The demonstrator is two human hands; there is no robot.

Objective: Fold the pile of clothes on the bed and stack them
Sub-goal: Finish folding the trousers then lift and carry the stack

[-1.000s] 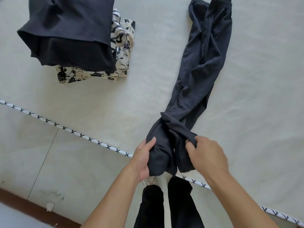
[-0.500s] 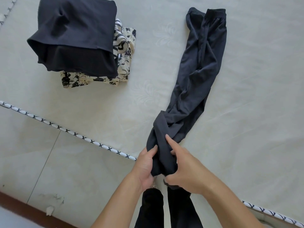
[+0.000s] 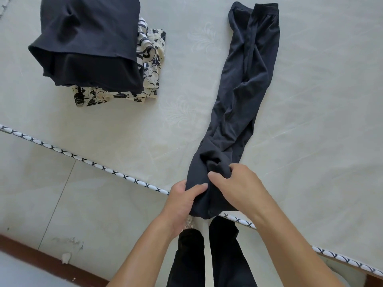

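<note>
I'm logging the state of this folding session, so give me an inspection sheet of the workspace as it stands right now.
Surface: pale mattress with a patterned piping edge; bare apart from the clothes.
Job's things: dark trousers laid lengthwise, waistband at the far end, near end bunched at the bed edge. Stack at far left: dark garments on top of a floral cream one.
Clutter: nothing seen on the bed.
Hands: left hand and right hand both gripping the near end of the trousers.
Cables: nothing seen.
Surroundings: tiled floor, brown skirting strip, small scrap beside it; the person's dark-clad legs below.
</note>
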